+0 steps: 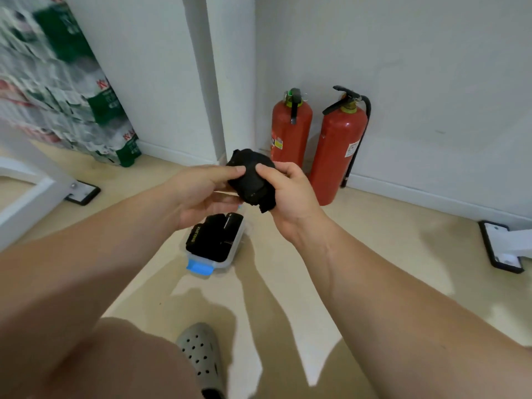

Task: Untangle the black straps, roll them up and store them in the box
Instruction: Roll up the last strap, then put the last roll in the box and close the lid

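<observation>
A rolled-up black strap [251, 177] is held in the air between both hands, above the floor. My left hand [201, 191] pinches its left side with thumb and fingers. My right hand [290, 191] wraps its right side, thumb on top; a short loose end hangs below. Directly beneath, on the floor, stands a clear plastic box [227, 262] with a blue clip at its near end. Black straps [214, 237] with yellow lettering lie inside it.
Two red fire extinguishers [290, 128] [336, 156] stand against the wall just behind the hands. Stacked bottle packs [57, 82] fill the left. White stand feet sit at left [83, 191] and right [503, 249]. My grey clog [201, 355] is near.
</observation>
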